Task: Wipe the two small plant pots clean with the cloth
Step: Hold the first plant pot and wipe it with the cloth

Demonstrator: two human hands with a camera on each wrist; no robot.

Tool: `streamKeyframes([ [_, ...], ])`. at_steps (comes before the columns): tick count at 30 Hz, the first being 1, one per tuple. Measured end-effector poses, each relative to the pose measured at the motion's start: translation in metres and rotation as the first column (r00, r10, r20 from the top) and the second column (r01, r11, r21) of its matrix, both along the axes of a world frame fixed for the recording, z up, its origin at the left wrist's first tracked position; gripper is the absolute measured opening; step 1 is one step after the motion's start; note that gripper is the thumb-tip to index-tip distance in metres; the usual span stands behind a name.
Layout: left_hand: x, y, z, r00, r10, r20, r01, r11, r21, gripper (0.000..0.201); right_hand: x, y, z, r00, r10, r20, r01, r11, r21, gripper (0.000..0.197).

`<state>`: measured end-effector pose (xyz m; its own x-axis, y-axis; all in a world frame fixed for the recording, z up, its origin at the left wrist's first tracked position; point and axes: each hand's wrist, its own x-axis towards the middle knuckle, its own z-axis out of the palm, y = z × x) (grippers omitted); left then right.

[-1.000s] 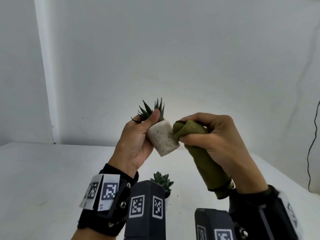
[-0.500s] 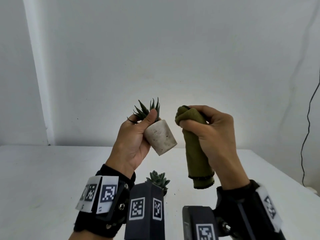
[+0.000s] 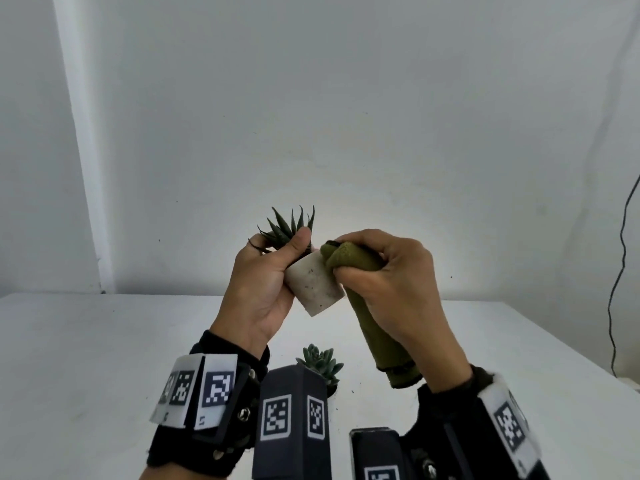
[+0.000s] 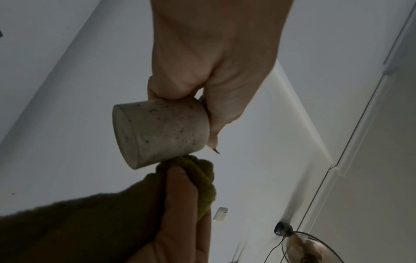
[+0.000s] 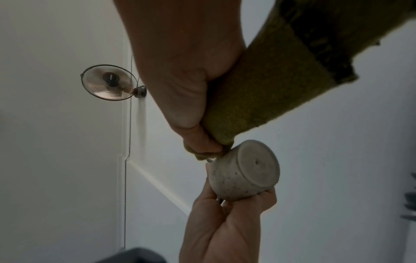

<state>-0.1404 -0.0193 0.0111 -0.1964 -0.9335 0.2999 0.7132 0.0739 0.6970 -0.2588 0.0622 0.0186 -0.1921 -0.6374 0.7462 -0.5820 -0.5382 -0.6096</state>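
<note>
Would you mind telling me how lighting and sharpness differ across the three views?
Head view: bright and evenly lit, pot and cloth sharp. Left wrist view: dim, hand backlit against the pale ceiling. Right wrist view: equally dim, the cloth's near end soft.

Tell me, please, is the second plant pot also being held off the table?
No, the second plant pot stands on the table below both hands.

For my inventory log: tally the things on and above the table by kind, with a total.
Pots with plants: 2, one held, one on the table
Cloths: 1
Total: 3
</note>
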Motion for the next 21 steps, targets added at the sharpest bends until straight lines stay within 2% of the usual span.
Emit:
streamKeyframes([
  [1,-0.001,0.001,0.000,1.000,-0.011,0.007,0.011,1.000,-0.003,0.022,-0.001,-0.002,-0.002,0.999,-0.030,0.014,0.030,1.000,0.002,0.028],
  [4,-0.003,0.004,0.001,0.999,-0.050,0.017,0.051,0.999,-0.016,0.031,-0.007,-0.006,-0.004,0.991,-0.087,0.104,0.085,0.996,0.026,0.024],
  [8,0.000,0.000,0.000,1.000,-0.031,0.000,0.031,0.999,-0.024,0.034,-0.009,0.006,0.007,0.959,0.060,0.276,-0.057,0.998,-0.019,0.024],
  [11,0.001,0.002,-0.001,0.996,-0.085,-0.006,0.085,0.996,-0.032,0.039,-0.002,0.015,0.012,0.969,0.154,0.191,-0.149,0.988,-0.037,0.025],
  [13,0.000,0.004,0.000,0.994,-0.110,0.000,0.110,0.993,-0.053,0.042,0.004,0.014,0.010,0.989,0.123,0.086,-0.121,0.992,-0.021,0.026],
  [15,0.001,0.004,-0.001,0.993,-0.115,0.007,0.115,0.990,-0.084,0.035,0.007,0.010,0.007,0.996,0.081,0.046,-0.080,0.996,-0.026,0.027],
  [18,0.006,0.005,-0.001,0.986,-0.169,0.018,0.169,0.977,-0.126,0.028,0.004,0.004,0.003,0.997,0.010,0.078,-0.007,0.999,-0.050,0.029],
  [21,0.009,0.007,0.001,0.958,-0.286,0.008,0.282,0.940,-0.194,0.051,-0.006,0.001,0.001,0.988,-0.046,0.149,0.045,0.999,0.005,0.025],
])
